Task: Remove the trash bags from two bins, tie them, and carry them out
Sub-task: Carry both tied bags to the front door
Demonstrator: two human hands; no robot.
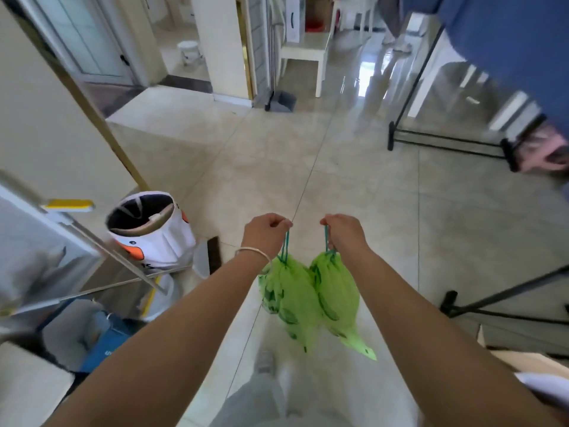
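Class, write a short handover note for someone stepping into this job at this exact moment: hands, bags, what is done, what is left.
Left hand: grip closed on the drawstring of the left green bag.
Right hand: grip closed on the drawstring of the right green bag.
Both bags hang cinched shut above the tiled floor.
Done: bags out and closed.
Left: carry them out.

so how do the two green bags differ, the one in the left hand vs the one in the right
The left hand holds the left bag, which hangs on a longer drawstring loop. The right hand holds the right bag, whose pointed bottom corner trails lower and further right. Both are translucent green, cinched shut, hanging clear of the floor and touching each other.
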